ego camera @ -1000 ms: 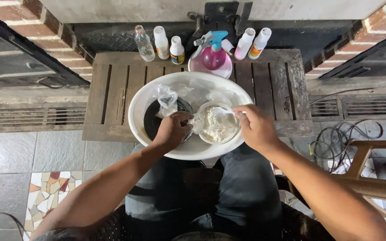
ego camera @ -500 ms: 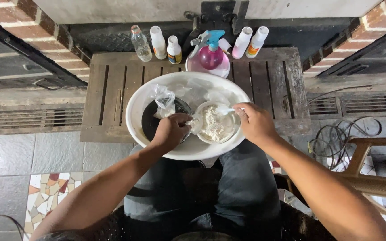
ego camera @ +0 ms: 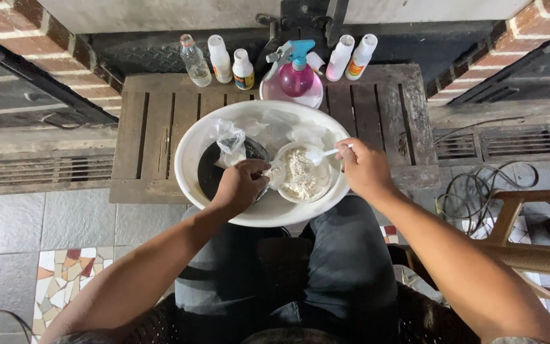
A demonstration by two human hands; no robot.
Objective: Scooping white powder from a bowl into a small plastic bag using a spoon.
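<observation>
Since a moment ago: my right hand [ego camera: 364, 167] has drawn back a little toward 3 o'clock, so the white spoon [ego camera: 326, 153] now lies with its bowl over the rim rather than down in the powder; my left hand [ego camera: 240, 185] has barely shifted.
Where the work sits: a small white bowl of pale powder [ego camera: 302, 173] lies inside the big white basin [ego camera: 192, 150], at about 4 o'clock from the basin's middle, with a black dish [ego camera: 210, 172] beside it at 9 o'clock.
Progress: the small bowl looks well filled with pale, crumbly powder, dry as far as I can see — the scooping seems mostly done, the mixing not yet, by my judgement.
Left fingers: curled down and pinched on something small and pale at the small bowl's 9 o'clock edge — what exactly, I cannot tell.
Right fingers: pressed together around the spoon's handle, thumb on top.
Pose: both forearms reach in from 6 o'clock, elbows wide, wrists bent down over the basin, which rests between my knees and the slatted wooden worktop [ego camera: 160, 121].
Around: a crumpled clear plastic bag [ego camera: 230, 141] stands on the black dish; a pink spray bottle [ego camera: 296, 73] and a row of small bottles [ego camera: 221, 60] stand at 12 o'clock on the worktop.
</observation>
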